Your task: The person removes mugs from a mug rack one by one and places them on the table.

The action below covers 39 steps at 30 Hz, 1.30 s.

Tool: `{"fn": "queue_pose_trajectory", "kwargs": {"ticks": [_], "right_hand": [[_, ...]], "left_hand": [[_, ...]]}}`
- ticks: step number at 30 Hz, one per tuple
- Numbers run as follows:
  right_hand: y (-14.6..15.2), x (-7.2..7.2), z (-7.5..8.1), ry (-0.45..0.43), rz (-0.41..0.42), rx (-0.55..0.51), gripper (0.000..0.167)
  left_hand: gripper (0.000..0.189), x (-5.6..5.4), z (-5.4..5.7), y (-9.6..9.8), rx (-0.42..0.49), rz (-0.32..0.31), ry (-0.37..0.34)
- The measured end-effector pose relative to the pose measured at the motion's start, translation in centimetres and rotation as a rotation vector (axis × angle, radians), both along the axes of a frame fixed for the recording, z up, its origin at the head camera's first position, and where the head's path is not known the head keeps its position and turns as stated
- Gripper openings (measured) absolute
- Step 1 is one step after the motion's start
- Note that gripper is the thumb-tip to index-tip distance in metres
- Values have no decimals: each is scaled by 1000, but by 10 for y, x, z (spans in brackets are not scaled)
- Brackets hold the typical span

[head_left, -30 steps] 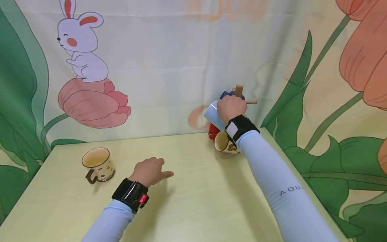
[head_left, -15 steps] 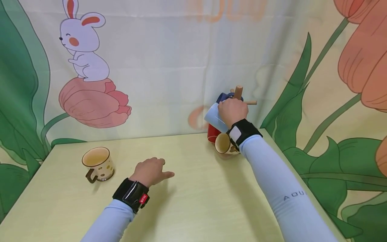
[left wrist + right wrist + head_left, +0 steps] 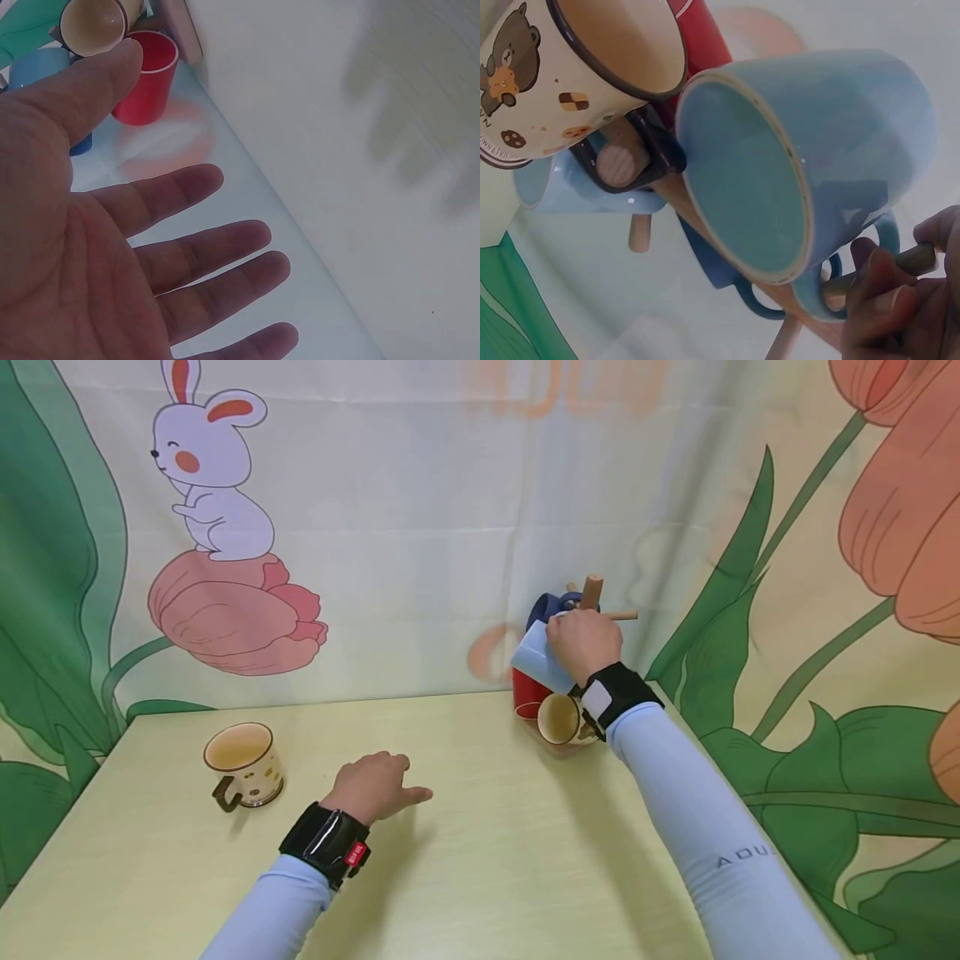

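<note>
My right hand [image 3: 585, 643] is at the wooden mug rack [image 3: 592, 592] at the back right. In the right wrist view its fingers [image 3: 885, 300] curl at the handle of a light blue mug [image 3: 855, 120]. A wooden peg [image 3: 919, 259] passes through that handle, its end between my thumb and fingers. The mug lies tilted, its mouth facing the camera; in the head view my hand partly covers it. My left hand [image 3: 369, 787] hovers over the table with fingers spread, holding nothing. Left of it stands a cream mug [image 3: 258, 777] with a brown handle.
Around the rack hang a dark blue mug [image 3: 543, 608], a red cup [image 3: 527, 693] and a cream bear mug [image 3: 558, 720]. Another light blue mug [image 3: 604, 187] shows behind in the right wrist view. A printed cloth [image 3: 405, 568] hangs behind the pale table [image 3: 450, 860].
My right hand and the light blue mug have shifted slightly down and to the right, towards me, showing more of the dark blue mug. My left hand has stayed put.
</note>
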State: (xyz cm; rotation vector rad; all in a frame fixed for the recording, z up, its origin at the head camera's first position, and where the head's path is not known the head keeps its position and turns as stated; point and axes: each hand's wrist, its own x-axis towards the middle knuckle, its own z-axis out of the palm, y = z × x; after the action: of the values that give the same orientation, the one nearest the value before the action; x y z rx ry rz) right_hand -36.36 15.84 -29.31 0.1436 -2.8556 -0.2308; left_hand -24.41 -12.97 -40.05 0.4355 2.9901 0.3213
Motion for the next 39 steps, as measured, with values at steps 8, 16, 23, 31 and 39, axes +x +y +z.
{"fn": "queue_pose_trajectory", "kwargs": {"ticks": [8,16,23,31,39], "right_hand": [[14,-3,-3,1,28,-290,53],[27,-2,-4,-9,133,-335,52],[35,0,-2,-10,191,-362,51],[43,0,-3,-33,220,-381,50],[48,-3,-6,-23,241,-370,48]], "left_hand": [[54,0,-1,2,6,0,1],[54,1,-2,3,8,-2,1],[53,1,-2,4,5,0,-2],[53,2,-1,5,9,1,-4],[53,5,-1,5,6,3,-6]]}}
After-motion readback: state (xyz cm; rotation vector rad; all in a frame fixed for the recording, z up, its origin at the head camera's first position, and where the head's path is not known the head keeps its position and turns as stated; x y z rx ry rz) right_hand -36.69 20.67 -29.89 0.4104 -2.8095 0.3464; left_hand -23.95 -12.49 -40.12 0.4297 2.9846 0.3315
